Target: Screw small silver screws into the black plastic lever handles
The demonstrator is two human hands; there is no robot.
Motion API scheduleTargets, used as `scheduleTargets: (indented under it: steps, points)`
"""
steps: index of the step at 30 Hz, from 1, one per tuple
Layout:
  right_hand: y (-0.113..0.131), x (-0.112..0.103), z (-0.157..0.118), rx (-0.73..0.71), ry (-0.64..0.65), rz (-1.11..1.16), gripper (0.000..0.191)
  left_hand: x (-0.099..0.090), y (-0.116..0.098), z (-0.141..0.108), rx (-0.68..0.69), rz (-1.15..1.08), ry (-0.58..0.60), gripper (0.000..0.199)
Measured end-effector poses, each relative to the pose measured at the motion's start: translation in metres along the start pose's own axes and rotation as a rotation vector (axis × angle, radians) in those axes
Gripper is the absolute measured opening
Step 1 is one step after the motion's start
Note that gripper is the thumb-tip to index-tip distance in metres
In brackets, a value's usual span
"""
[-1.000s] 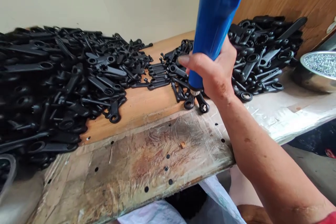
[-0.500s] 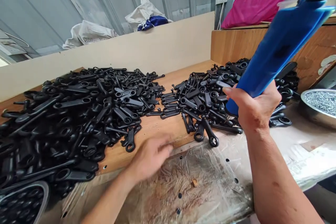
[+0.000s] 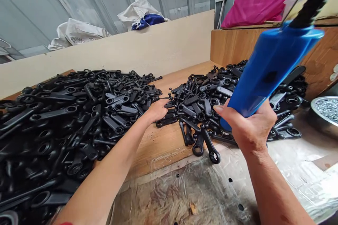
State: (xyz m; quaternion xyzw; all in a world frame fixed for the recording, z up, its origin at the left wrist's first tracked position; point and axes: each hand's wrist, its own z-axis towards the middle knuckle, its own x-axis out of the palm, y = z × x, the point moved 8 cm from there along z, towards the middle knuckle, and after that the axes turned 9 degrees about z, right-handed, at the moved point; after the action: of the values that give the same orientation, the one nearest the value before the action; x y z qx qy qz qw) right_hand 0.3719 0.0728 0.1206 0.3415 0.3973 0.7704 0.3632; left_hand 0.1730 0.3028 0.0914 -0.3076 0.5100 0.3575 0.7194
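Note:
My right hand (image 3: pixel 252 124) is wrapped around a blue electric screwdriver (image 3: pixel 266 74), held tilted with a black coiled cord at its top. Its lower tip is hidden by the hand and the parts behind. My left hand (image 3: pixel 157 110) reaches forward to a short row of black lever arms (image 3: pixel 169 121) between two heaps. Its fingers are curled closed over the end of one of these arms; the fingertips are mostly hidden. Each arm has a ring at one end. The left heap (image 3: pixel 79 119) is larger; the right heap (image 3: pixel 200 98) lies behind the screwdriver.
A metal bowl of small screws (image 3: pixel 315 107) stands at the right. Worn plastic film (image 3: pixel 163 197) with dark holes covers the front of the bench. A pale board (image 3: pixel 158 47) rises behind, with white bags beyond it. A magenta cloth (image 3: pixel 256 3) hangs at the upper right.
My left hand has moved forward from the bench's front to the row of arms between the heaps. The screwdriver has shifted slightly left and down in my right hand. The view has moved a little.

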Motion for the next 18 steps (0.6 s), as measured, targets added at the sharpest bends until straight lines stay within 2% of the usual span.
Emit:
scheduleTargets:
  steps: [6,8,11,14,18]
  points:
    - [0.006,0.008,-0.007,-0.049,0.074,-0.034,0.028,-0.034,0.08,-0.048,-0.204,0.039,0.112,0.025]
    - [0.005,0.011,-0.009,-0.043,0.087,-0.04,0.028,-0.035,0.093,-0.061,-0.23,0.055,0.154,0.022]
    - [0.0,0.014,-0.009,-0.023,0.098,-0.001,0.031,-0.022,0.085,-0.068,-0.202,0.072,0.226,0.021]
    - [-0.005,0.015,-0.008,-0.037,0.092,0.035,0.035,-0.007,0.058,-0.064,-0.14,0.102,0.281,0.022]
    - [-0.01,0.014,-0.007,-0.024,0.073,0.023,0.037,0.004,0.029,-0.055,-0.078,0.15,0.307,0.026]
